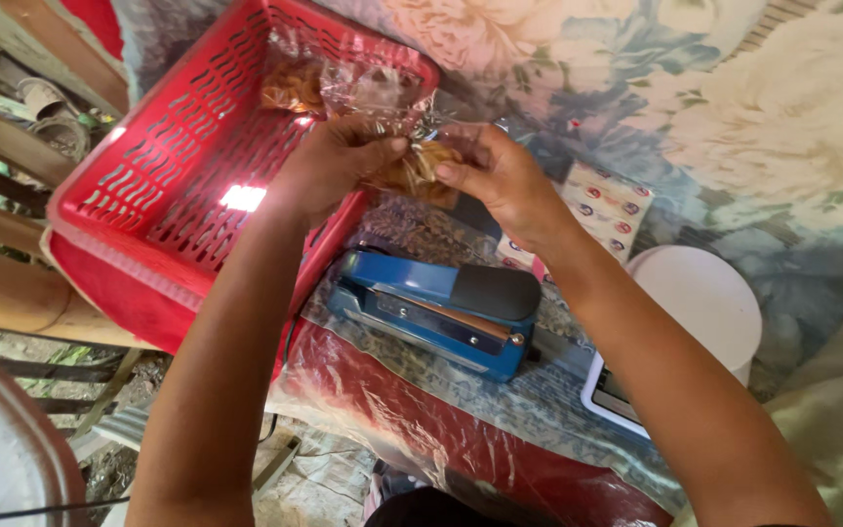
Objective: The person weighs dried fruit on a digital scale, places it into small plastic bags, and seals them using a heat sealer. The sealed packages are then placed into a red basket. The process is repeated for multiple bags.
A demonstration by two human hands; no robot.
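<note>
Pinching 1 clear snack bag [412, 161] between left hand [329, 161] and right hand [500, 176], fingertips pressed on its top, just above the blue sealer [441, 312], beside the red basket [163, 185]. Better to keep the mouth flat and crease-free.

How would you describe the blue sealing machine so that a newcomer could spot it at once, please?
Start at the red basket on the left. Just right of its near corner, below both hands, lies the blue sealing machine. It alone is blue, with a black pad on its long lever arm.
</note>
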